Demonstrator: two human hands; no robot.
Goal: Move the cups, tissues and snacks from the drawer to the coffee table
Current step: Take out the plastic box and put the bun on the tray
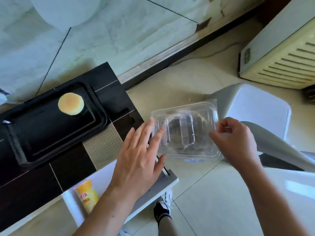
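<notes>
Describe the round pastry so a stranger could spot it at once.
Start at the black tiled coffee table on the left. A black rectangular tray sits on it, and the round pale-yellow pastry lies in the tray's far corner. It is the only thing on the tray.

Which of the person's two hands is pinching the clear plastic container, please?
The right hand, pinching the clear container's right edge; the left hand lies flat, fingers straight.

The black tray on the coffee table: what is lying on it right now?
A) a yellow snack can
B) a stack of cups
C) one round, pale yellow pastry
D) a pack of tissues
C: a single round pastry lies near the far corner of the black tray; the yellow snack can is in the open drawer.
</notes>
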